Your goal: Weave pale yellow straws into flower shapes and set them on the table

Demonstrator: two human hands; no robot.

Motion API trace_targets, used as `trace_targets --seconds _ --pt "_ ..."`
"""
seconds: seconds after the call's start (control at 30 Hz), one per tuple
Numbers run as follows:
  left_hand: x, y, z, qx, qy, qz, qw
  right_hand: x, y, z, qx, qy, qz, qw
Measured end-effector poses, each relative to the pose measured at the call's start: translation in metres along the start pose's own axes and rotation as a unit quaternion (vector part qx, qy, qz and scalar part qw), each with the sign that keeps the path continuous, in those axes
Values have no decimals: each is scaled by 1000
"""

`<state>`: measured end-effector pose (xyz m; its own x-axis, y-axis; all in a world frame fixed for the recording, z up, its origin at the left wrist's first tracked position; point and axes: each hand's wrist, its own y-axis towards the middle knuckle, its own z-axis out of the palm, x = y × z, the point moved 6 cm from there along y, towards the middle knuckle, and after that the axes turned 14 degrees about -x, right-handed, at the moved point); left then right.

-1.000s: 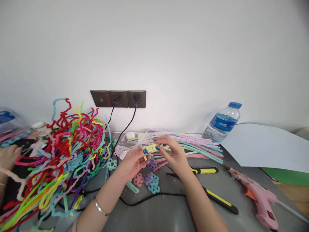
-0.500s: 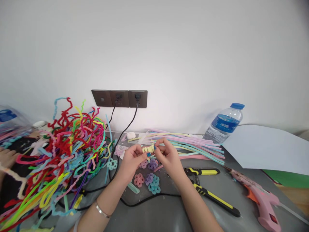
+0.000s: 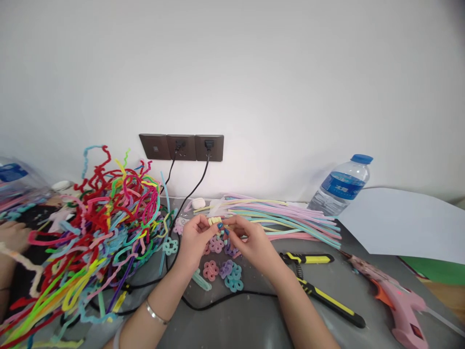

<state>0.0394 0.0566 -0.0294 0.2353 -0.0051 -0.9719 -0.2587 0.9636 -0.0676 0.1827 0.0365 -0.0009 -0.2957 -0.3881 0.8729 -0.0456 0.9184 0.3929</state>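
Between my two hands is a pale yellow pipe cleaner (image 3: 214, 220), bent into a row of small coils. My left hand (image 3: 198, 236) pinches the coils between thumb and fingers. Close against it, my right hand (image 3: 247, 237) is closed at the right end of the same piece; its fingertips partly hide that end. Below my hands lie several pipe-cleaner flowers: a pink flower (image 3: 210, 270), a purple flower (image 3: 225, 268), a teal flower (image 3: 233, 282) and a mint flower (image 3: 170, 246) further left. A folded mint pipe cleaner (image 3: 201, 280) rests beside them.
A tangled heap of coloured pipe cleaners (image 3: 109, 228) covers the left. Straight pastel pipe cleaners (image 3: 290, 218) lie behind my hands. To the right are yellow-black pliers (image 3: 327, 295), a pink glue gun (image 3: 395, 300), a water bottle (image 3: 343, 186) and white paper (image 3: 407, 220). Another person's hand (image 3: 14, 242) shows far left.
My right hand has shifted left and down, with its fingertips now against my left thumb. The yellow coils have moved slightly left and up, and less of them shows.
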Motion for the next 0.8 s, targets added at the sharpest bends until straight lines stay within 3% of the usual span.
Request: trace_targets --seconds 0.2,0.37,0.67,0.8 --pt "7 1 6 36 -129 -132 982 7 3 -10 18 -18 -79 997" --pt "11 -7 15 90 -147 -201 964 12 5 -17 3 4 -126 992" --pt "4 -9 15 66 -150 -140 976 6 7 -15 -28 37 -71 996" --pt "-2 -13 17 60 -122 -114 984 2 8 -11 -33 112 -13 993"
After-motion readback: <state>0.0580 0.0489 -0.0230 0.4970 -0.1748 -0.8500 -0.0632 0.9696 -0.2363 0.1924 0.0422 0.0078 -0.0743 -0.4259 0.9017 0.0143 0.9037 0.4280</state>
